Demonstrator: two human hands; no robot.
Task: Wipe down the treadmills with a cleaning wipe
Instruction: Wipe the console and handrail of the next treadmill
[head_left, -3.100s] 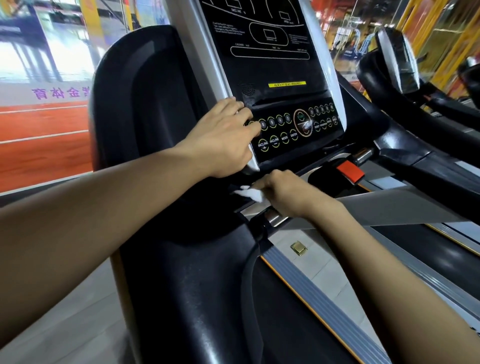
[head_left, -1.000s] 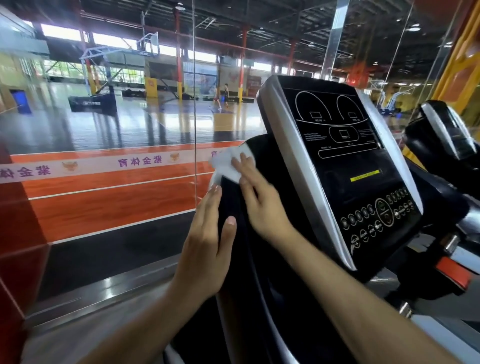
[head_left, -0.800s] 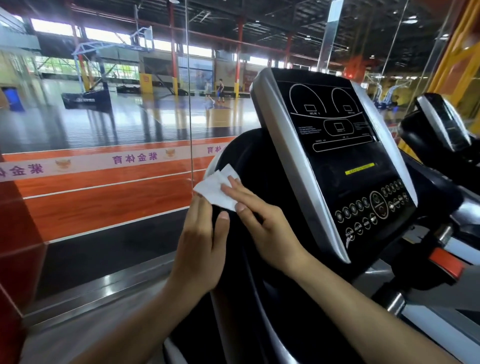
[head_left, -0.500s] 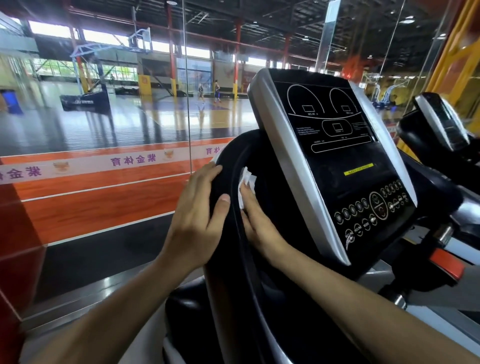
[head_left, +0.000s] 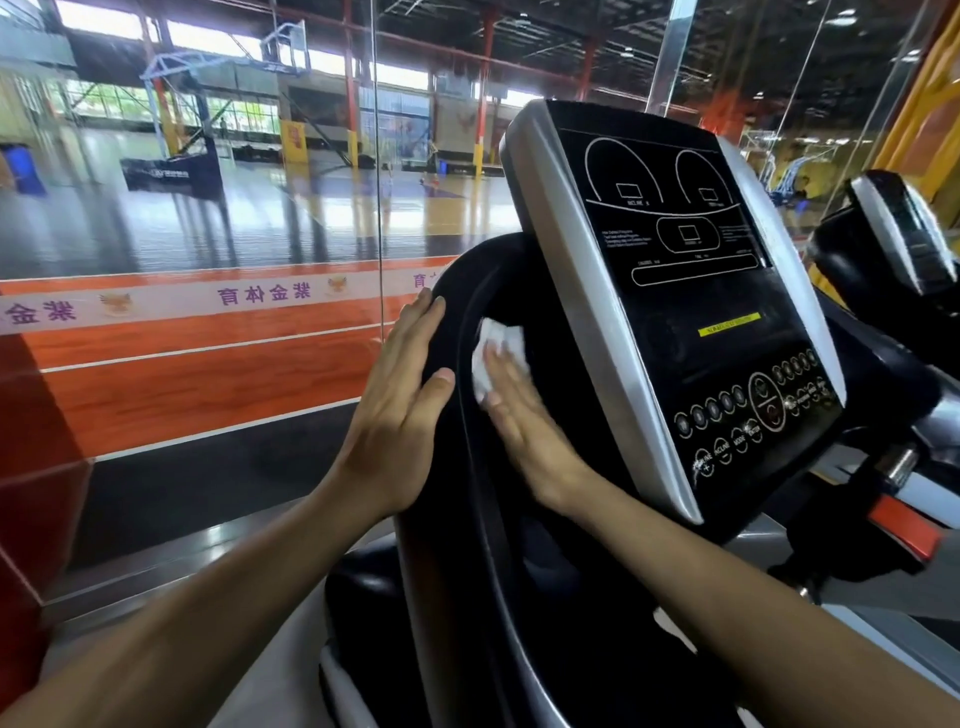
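A black treadmill housing (head_left: 457, 545) curves up at the centre, with its tilted console panel (head_left: 691, 312) to the right. My left hand (head_left: 400, 415) lies flat with straight fingers on the housing's left outer face. My right hand (head_left: 524, 436) presses a white cleaning wipe (head_left: 493, 348) with flat fingers against the inner black surface, between the housing's rim and the console's silver edge. Part of the wipe is hidden under my fingers.
A glass wall (head_left: 208, 260) stands close on the left, with a sports hall behind it. A second treadmill console (head_left: 898, 234) sits at the far right. A red safety key (head_left: 904, 530) hangs below the console, beside a chrome handlebar (head_left: 893, 462).
Three seconds ago my right hand wiped under the button panel. Since then both hands went to the left housing; the wipe slid from the outer rim to the inner face and a little up.
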